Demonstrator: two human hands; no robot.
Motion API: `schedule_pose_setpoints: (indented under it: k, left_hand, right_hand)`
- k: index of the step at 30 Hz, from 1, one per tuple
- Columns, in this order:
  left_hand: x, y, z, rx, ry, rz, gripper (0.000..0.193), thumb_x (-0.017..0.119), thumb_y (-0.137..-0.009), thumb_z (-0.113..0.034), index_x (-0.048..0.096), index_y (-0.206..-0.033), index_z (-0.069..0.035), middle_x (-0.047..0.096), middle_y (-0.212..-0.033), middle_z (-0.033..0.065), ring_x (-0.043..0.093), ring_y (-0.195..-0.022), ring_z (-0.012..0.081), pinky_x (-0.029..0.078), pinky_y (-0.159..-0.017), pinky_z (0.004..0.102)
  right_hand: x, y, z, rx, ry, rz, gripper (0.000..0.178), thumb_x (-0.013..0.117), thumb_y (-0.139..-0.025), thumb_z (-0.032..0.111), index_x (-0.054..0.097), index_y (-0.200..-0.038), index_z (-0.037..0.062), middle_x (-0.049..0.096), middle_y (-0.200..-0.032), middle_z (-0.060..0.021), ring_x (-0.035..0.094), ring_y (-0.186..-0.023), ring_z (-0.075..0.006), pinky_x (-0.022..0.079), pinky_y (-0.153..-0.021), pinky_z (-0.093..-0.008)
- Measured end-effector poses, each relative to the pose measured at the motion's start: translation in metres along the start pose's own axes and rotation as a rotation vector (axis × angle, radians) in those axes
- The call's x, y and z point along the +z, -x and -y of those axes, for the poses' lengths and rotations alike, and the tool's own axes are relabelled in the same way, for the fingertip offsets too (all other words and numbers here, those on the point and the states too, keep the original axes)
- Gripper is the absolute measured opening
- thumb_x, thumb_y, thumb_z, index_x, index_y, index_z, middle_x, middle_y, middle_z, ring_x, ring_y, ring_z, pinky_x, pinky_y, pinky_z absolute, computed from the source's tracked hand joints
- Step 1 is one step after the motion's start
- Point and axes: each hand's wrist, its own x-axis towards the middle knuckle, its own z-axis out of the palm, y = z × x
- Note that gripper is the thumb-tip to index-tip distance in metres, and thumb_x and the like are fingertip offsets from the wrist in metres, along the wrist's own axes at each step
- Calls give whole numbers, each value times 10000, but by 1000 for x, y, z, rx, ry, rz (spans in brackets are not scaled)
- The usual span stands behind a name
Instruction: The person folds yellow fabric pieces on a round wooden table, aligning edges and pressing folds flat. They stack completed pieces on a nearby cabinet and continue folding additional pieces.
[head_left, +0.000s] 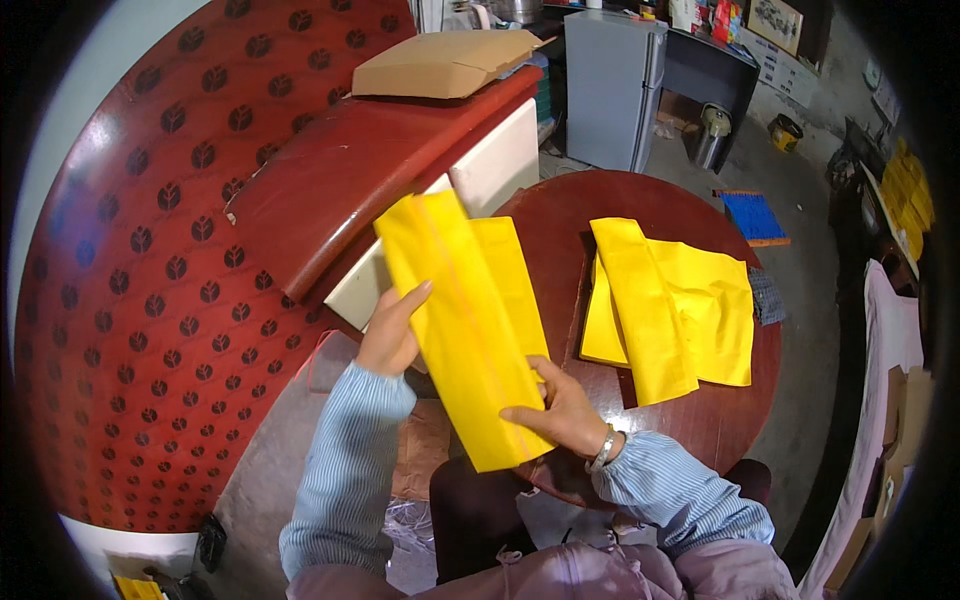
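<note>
L hand (pixel 388 340) partly closed at left edge of a folded yellow sheet (pixel 462 340), thumb laid on the upper face, other fingers mostly hidden behind it; R hand (pixel 566 412) pinches the same sheet at its lower right edge, thumb on the front, index finger by the edge, rest hard to see; sheet is held up off the surface, tilted, top leaning left, between the person & the round table, w/ a faint orange line running lengthwise; a 2nd yellow panel (pixel 512 275) shows behind it on the right, can't tell if it's part of the same pc.

Round dark-red table (pixel 555 205) is just beyond, its left part blocked by the held sheet; on its right side lie overlapping yellow sheets (pixel 660 310), approx. a pile, the top one creased & set at an angle, well apart from both hands.

Metal bracelet (pixel 604 447) on R wrist; striped lt-blue sleeves (pixel 345 465) on both arms.

To the left, a red sheet w/ dark leaf prints (pixel 150 270), plus a dark-red ledge (pixel 330 180) carrying a cardboard box (pixel 440 65); at the back, a grey fridge (pixel 608 90), w/ a metal flask (pixel 711 138) on the floor to its right; blue slab-like item (pixel 752 218) near the table's far right edge.
</note>
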Motion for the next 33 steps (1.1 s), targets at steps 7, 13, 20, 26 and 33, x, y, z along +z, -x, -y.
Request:
schedule_pose_setpoints:
  k: [7, 13, 20, 26, 33]
  left_hand:
    - [10, -114, 39, -217, -278, -66, 457, 635, -1053, -78, 511, -1471, 57, 653, -1420, 188, 682, -1259, 287, 557, -1089, 390]
    - [-5, -120, 56, -208, -368, -174, 435, 674, -1023, -46, 560, -1426, 67, 708, -1339, 188, 723, -1196, 300, 577, -1065, 388]
    - [1, -118, 53, -197, -325, -164, 423, 680, -1025, -65, 567, -1409, 71, 713, -1330, 190, 729, -1182, 302, 585, -1048, 395]
    - [0, -119, 55, -200, -365, -158, 433, 688, -1021, -74, 567, -1412, 68, 714, -1326, 196, 735, -1169, 300, 585, -1047, 398]
    - [8, -115, 51, -208, -423, -169, 410, 669, -1045, -95, 576, -1412, 61, 715, -1327, 203, 738, -1167, 299, 586, -1043, 385]
  right_hand:
    - [-47, -53, -33, 101, -29, -166, 660, 832, -903, 88, 469, -1443, -28, 734, -1245, -163, 748, -1081, -200, 596, -930, -332]
    - [-49, -51, -59, 77, -65, -148, 698, 846, -884, 89, 464, -1456, -28, 741, -1247, -172, 757, -1085, -220, 596, -942, -327]
    - [-42, -50, -55, 33, -118, -152, 692, 844, -888, 86, 458, -1446, -50, 748, -1236, -189, 767, -1071, -236, 602, -941, -325]
    - [-43, -49, -54, 93, -6, -165, 658, 849, -905, 52, 481, -1446, -16, 708, -1287, -134, 731, -1104, -194, 593, -968, -317]
    - [-42, -45, -43, 105, 2, -151, 696, 852, -890, 78, 460, -1451, -43, 732, -1259, -194, 759, -1100, -247, 604, -955, -329]
